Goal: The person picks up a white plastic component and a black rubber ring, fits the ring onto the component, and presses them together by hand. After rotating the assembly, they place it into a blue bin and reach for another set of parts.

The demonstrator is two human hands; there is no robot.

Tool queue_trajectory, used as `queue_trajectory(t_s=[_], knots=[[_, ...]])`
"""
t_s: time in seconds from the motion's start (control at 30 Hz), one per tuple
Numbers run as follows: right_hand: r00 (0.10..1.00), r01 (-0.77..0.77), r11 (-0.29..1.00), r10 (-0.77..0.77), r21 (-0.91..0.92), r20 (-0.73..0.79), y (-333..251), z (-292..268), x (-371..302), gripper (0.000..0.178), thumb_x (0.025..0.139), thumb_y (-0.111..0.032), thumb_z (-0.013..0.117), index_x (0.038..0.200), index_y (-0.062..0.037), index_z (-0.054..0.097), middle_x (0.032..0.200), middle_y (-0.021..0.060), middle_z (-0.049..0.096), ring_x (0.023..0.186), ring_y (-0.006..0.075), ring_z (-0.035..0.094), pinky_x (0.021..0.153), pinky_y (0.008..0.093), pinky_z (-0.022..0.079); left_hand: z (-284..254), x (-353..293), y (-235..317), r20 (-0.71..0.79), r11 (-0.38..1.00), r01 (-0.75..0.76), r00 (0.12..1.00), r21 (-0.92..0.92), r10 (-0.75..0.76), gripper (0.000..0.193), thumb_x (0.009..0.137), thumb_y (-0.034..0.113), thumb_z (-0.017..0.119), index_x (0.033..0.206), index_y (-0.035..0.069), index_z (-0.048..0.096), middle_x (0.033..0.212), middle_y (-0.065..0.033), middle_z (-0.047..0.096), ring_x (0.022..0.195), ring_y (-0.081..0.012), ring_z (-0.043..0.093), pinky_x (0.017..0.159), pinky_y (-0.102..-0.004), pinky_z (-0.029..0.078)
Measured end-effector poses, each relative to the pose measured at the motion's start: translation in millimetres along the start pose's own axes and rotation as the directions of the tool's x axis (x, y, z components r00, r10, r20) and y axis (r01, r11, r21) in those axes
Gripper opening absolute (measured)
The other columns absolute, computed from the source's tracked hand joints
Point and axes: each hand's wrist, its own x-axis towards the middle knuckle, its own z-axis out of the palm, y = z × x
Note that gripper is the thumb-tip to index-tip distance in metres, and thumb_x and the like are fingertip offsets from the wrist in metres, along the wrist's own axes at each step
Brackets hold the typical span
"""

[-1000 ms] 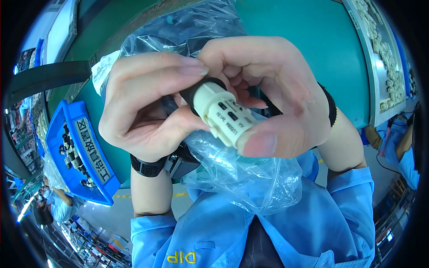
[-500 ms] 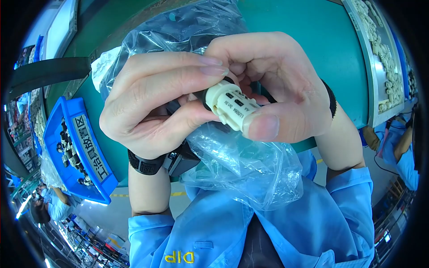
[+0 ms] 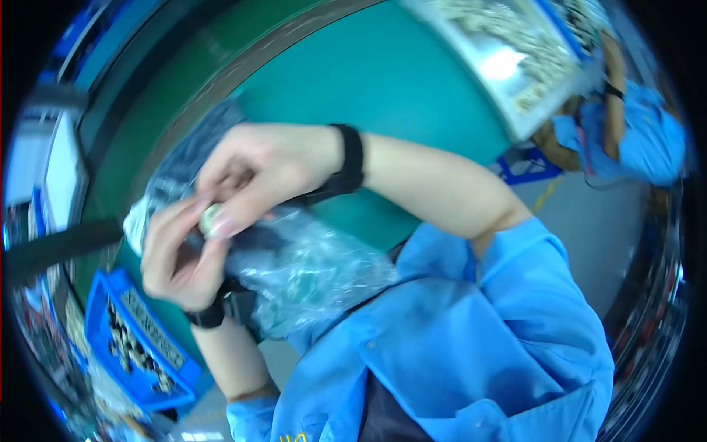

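Observation:
Between my two hands sits a small cream plastic connector (image 3: 210,219), seen nearly end-on and smeared by motion. My left hand (image 3: 180,258) closes round it with the fingers and thumb bent. From the other side my right hand (image 3: 269,169) pinches it, the thumb lying along its edge. Most of the connector's body is hidden behind the fingers. A clear plastic bag (image 3: 317,272) lies beneath both hands and spreads toward my body.
A blue bin (image 3: 140,353) holding several black-and-cream connectors stands at the lower left. Across the green tabletop (image 3: 331,81), a tray (image 3: 508,110) of cream parts lies at the upper right. Another person in blue (image 3: 652,136) works beyond it. A dark bar (image 3: 66,250) juts in from the left.
The view has swung round, and my hands with the connector appear farther left and smaller. The connector now faces more end-on. Both hands still hold it.

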Motion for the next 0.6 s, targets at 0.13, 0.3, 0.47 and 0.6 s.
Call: queue_trajectory(t_s=[0.13,0.3,0.47,0.6], knots=[[0.962,0.103,0.837,-0.222,-0.538,-0.161,-75,12,-21,0.036,0.084,-0.033,0.076,0.088,0.0015,0.067,0.064,-0.0027,0.059,0.056,0.0029,0.050,0.049,0.0209,0.036,-38,9,40,0.017,0.990,-0.104,0.995,0.094,0.103,0.035,0.068,0.000,0.077,0.100,-0.008,0.066,0.096,-0.0230,0.068,0.083,-0.0302,0.066,0.072,-0.0339,0.054],[0.808,-0.178,0.542,-0.396,-0.821,-0.436,-107,-21,-95,0.032,0.082,-0.037,0.073,0.085,-0.0050,0.072,0.071,0.0037,0.067,0.064,0.0100,0.063,0.057,0.0258,0.049,-87,-24,69,0.097,0.948,-0.146,0.988,0.281,0.123,0.031,0.074,-0.002,0.072,0.104,-0.008,0.064,0.090,-0.0203,0.068,0.079,-0.0292,0.065,0.069,-0.0322,0.054],[0.625,-0.777,-0.157,-0.309,-0.610,-0.716,-102,-137,-248,0.018,0.088,-0.010,0.056,0.098,-0.0023,0.068,0.085,0.0161,0.069,0.081,0.0295,0.067,0.073,0.0383,0.054,-176,-97,39,-0.156,0.777,0.582,0.813,0.238,-0.561,0.024,0.084,0.004,0.070,0.105,-0.006,0.064,0.079,-0.0065,0.063,0.072,-0.0140,0.057,0.063,-0.0227,0.046],[0.333,-0.912,-0.332,-0.253,-0.242,-0.908,-99,-180,-324,0.028,0.078,-0.026,0.067,0.091,-0.0007,0.069,0.092,0.0208,0.069,0.088,0.0388,0.066,0.079,0.0434,0.052,-253,-147,3,-0.292,0.473,0.751,0.631,0.461,-0.718,0.021,0.088,0.008,0.071,0.104,-0.003,0.064,0.074,0.0028,0.055,0.067,-0.0036,0.045,0.058,-0.0181,0.036]])
